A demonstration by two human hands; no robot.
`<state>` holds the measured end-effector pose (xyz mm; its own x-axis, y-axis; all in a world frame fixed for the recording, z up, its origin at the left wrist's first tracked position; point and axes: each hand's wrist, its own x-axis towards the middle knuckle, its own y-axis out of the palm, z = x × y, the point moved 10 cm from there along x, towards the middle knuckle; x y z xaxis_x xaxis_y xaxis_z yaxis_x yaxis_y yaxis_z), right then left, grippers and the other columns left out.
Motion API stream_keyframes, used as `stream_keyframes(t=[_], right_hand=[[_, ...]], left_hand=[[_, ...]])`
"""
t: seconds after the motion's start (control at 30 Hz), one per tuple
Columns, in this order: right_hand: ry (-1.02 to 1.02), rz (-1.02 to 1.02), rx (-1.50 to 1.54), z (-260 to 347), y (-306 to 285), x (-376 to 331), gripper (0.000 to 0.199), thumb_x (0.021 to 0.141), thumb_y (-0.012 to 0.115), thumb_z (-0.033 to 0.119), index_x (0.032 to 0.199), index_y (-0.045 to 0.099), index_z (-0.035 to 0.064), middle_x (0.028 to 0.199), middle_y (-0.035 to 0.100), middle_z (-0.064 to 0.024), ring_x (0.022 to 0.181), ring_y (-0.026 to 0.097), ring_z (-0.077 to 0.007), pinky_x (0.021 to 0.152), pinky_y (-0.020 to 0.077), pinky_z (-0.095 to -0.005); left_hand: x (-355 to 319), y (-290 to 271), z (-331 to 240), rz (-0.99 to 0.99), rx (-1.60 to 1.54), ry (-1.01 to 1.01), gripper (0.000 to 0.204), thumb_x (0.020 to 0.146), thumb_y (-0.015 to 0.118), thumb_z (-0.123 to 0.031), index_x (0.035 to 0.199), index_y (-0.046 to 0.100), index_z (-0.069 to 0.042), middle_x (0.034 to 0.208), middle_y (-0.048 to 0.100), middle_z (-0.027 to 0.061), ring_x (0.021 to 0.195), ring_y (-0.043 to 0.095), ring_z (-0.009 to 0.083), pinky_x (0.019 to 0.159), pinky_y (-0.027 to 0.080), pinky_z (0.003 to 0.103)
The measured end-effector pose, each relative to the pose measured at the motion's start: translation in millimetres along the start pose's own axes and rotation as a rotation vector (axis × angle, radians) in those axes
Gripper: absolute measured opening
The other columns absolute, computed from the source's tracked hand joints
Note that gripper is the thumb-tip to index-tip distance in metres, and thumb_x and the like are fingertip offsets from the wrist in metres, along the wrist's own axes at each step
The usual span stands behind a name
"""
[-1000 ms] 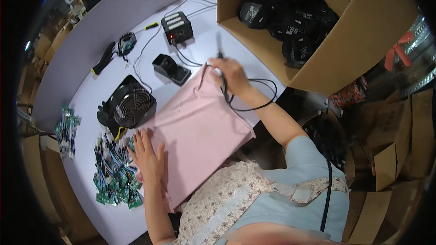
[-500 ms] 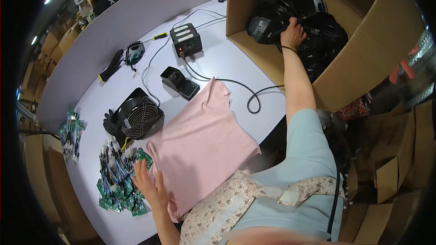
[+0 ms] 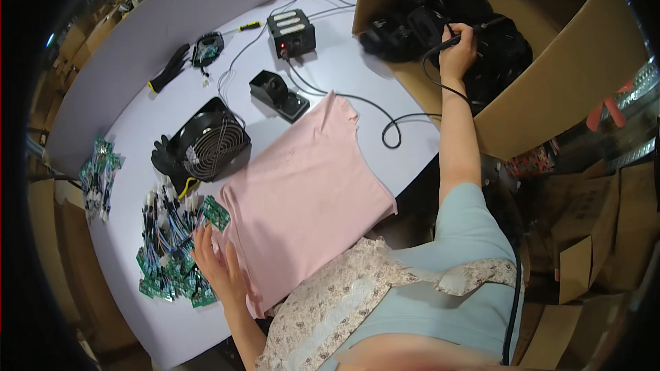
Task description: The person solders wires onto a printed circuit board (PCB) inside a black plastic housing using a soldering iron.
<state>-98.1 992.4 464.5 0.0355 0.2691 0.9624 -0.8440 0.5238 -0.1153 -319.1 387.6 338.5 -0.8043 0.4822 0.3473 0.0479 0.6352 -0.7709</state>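
Observation:
My right hand (image 3: 459, 51) reaches out over a big open cardboard box (image 3: 543, 117) and is shut on a black soldering iron (image 3: 476, 28). The iron's black cable (image 3: 395, 127) trails back across the white table. Several black parts (image 3: 405, 24) lie in the box under the hand. My left hand (image 3: 216, 268) rests flat, fingers spread, at the near left edge of a pink cloth (image 3: 309, 192) spread on the table. It touches a pile of green circuit boards with wires (image 3: 168, 247).
Beyond the cloth stand a black iron holder (image 3: 278, 95), a black soldering station (image 3: 292, 33) and a black square fan (image 3: 210, 141) beside a black glove (image 3: 163, 156). Another glove (image 3: 168, 69) and more boards (image 3: 100, 172) lie further left. Cardboard boxes (image 3: 584, 261) crowd the floor at right.
My right hand has carried the soldering iron from the cloth's far corner out to the cardboard box. My left hand slid a little toward the circuit boards.

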Motion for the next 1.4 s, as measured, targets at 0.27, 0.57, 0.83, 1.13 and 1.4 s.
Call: stream_keyframes(t=[0.27, 0.57, 0.83, 1.13, 1.4], right_hand=[[0.537, 0.342, 0.748, 53.6, 8.2, -70.8, 0.028, 0.087, 0.079, 0.005, 0.096, 0.053, 0.0062, 0.091, 0.062, -0.0012, 0.078, 0.055, -0.0057, 0.071, 0.0475, -0.0219], [0.796, 0.824, 1.023, 220.5, -29.9, -185.5, 0.025, 0.091, 0.068, -0.002, 0.102, 0.047, 0.0060, 0.101, 0.066, -0.0077, 0.075, 0.057, -0.0068, 0.066, 0.0486, -0.0214], [0.444, 0.915, 1.060, 262.8, -77.5, -213.5, 0.025, 0.094, 0.069, 0.003, 0.096, 0.044, 0.0057, 0.088, 0.065, -0.0057, 0.057, 0.050, -0.0033, 0.051, 0.0386, -0.0191], [-0.384, 1.216, 1.195, 384.3, -66.3, -198.6, 0.030, 0.078, 0.079, 0.011, 0.098, 0.057, 0.0094, 0.128, 0.069, -0.0102, 0.113, 0.061, -0.0349, 0.097, 0.0465, -0.0443], [-0.861, 1.278, 1.206, 435.7, -88.2, -238.4, 0.028, 0.076, 0.071, 0.003, 0.100, 0.059, 0.0139, 0.133, 0.065, -0.0060, 0.129, 0.055, -0.0293, 0.114, 0.0351, -0.0498]], left_hand=[[-5.6, 0.5, 7.5, -0.016, -0.037, -0.031, 0.046, 0.093, 0.065, -0.011, 0.138, 0.057, -0.006, 0.146, 0.053, 0.0164, 0.141, 0.044, 0.0365, 0.120, 0.022, 0.052], [3.2, -5.2, -18.9, -0.069, 0.055, 0.055, 0.026, 0.091, 0.069, -0.009, 0.116, 0.071, -0.006, 0.115, 0.070, 0.0099, 0.109, 0.061, 0.0277, 0.094, 0.047, 0.037], [-12.7, -13.9, -4.1, -0.072, -0.141, -0.178, 0.017, 0.091, 0.071, -0.015, 0.106, 0.074, -0.008, 0.100, 0.071, 0.0078, 0.095, 0.061, 0.0260, 0.086, 0.045, 0.037], [45.9, -44.1, 38.5, -0.101, 0.350, 0.047, 0.024, 0.087, 0.073, -0.017, 0.111, 0.073, -0.010, 0.104, 0.072, 0.0090, 0.102, 0.063, 0.0308, 0.089, 0.046, 0.041], [60.6, -10.9, 49.2, 0.071, 0.454, -0.014, 0.032, 0.087, 0.073, -0.024, 0.118, 0.071, -0.015, 0.117, 0.067, 0.0045, 0.115, 0.058, 0.0282, 0.097, 0.040, 0.047]])
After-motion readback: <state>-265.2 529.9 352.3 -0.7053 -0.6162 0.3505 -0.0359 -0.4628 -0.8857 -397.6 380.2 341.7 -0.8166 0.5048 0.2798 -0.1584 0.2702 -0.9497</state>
